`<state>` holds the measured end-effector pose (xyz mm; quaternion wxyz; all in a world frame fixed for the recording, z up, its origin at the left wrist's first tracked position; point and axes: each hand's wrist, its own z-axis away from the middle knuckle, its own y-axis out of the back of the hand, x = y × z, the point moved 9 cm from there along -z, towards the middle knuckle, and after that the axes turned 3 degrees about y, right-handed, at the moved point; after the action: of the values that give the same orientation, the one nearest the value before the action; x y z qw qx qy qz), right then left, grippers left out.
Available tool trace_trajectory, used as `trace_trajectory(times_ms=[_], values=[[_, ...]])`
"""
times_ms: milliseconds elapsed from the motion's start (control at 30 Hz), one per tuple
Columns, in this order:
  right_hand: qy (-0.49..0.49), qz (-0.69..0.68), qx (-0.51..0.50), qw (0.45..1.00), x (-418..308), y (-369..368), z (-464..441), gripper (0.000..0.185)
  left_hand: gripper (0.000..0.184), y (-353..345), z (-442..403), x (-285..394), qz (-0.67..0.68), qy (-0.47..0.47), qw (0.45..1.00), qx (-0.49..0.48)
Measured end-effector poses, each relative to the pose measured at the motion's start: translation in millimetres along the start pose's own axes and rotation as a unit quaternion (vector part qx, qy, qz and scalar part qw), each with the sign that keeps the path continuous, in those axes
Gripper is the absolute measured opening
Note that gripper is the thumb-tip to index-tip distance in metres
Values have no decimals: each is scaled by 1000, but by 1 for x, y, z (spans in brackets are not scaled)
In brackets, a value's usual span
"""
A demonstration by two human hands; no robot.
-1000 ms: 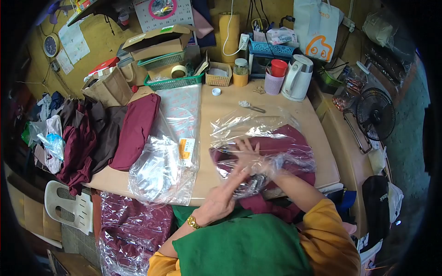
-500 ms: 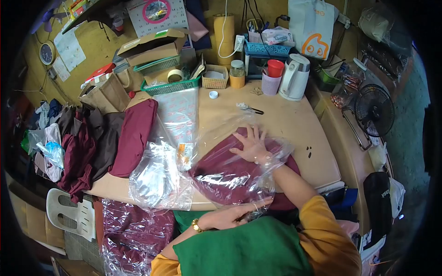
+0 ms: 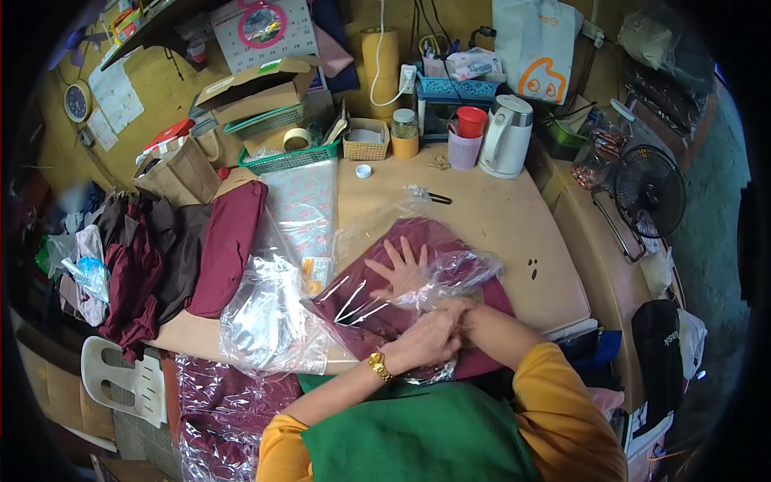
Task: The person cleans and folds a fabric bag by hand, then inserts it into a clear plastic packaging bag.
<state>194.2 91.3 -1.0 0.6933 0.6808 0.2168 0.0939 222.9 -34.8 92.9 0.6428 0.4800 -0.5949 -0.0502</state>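
Note:
A folded maroon garment (image 3: pixel 361 309) lies on the table, partly inside a clear plastic bag (image 3: pixel 466 269). My right hand (image 3: pixel 404 277) is inside the bag, spread flat on the garment, with plastic bunched round its wrist. Close to that wrist, my left hand (image 3: pixel 434 337) has its fingers closed on the edge of the bag. Left of the garment lie more clear bags (image 3: pixel 269 309) with an orange-and-white label (image 3: pixel 316 273). Another folded maroon garment (image 3: pixel 229 249) rests beyond them.
Dark and maroon clothes (image 3: pixel 136 257) are heaped at the left. Along the back stand a green basket (image 3: pixel 293 158), a jar (image 3: pixel 405 132), a red cup (image 3: pixel 471 122) and a white kettle (image 3: pixel 507 138). A small black-handled tool (image 3: pixel 438 198) lies behind the bag.
My right hand has moved left over the garment inside the bag. My left hand has risen from the table's front edge to my right wrist and closed on the plastic.

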Motion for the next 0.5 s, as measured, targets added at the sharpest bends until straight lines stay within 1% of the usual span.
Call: trace_trajectory(times_ms=[33, 67, 100, 133, 167, 233, 300, 333, 367, 400, 433, 467, 500], values=[[-5, -2, 1, 1000, 11, 4, -11, 79, 50, -4, 0, 10, 115, 31, 992, -39], [-3, -8, 5, 1000, 23, 2, -22, 78, 50, -4, 2, 24, 117, 31, 992, -43], [2, -13, 10, 1000, 32, 3, -30, 77, 49, -14, 8, 52, 289, -15, 948, -134], [1, -13, 11, 1000, 40, 7, -36, 77, 48, -15, 16, 83, 447, -61, 865, -220], [-8, -8, -3, 1000, 52, 9, -41, 76, 49, -8, 25, 103, 445, -96, 855, -249], [-13, -6, -17, 1000, 68, 21, -49, 75, 60, 18, 40, 124, 462, -38, 848, -256], [-20, -25, -86, 996, 78, 19, -45, 73, 66, 58, 64, 110, 449, 3, 872, -197], [-26, 7, -80, 996, 77, 27, -38, 68, 69, 89, 77, 96, 287, -42, 949, -125], [-19, 7, -79, 997, 67, 30, -35, 68, 72, 114, 87, 83, 110, -84, 989, -49], [31, 15, -53, 998, 47, 32, -28, 67, 75, 116, 93, 58, 2, -22, 1000, -13], [80, 22, -27, 996, 27, 35, -18, 67, 78, 111, 103, 32, -105, 39, 993, 21], [91, -50, -79, 991, 4, 31, -8, 68, 64, 98, 110, 11, -271, 87, 954, 90], [103, -71, -115, 985, -8, 10, 2, 71, 64, 77, 108, -14, -268, 90, 955, 94]])
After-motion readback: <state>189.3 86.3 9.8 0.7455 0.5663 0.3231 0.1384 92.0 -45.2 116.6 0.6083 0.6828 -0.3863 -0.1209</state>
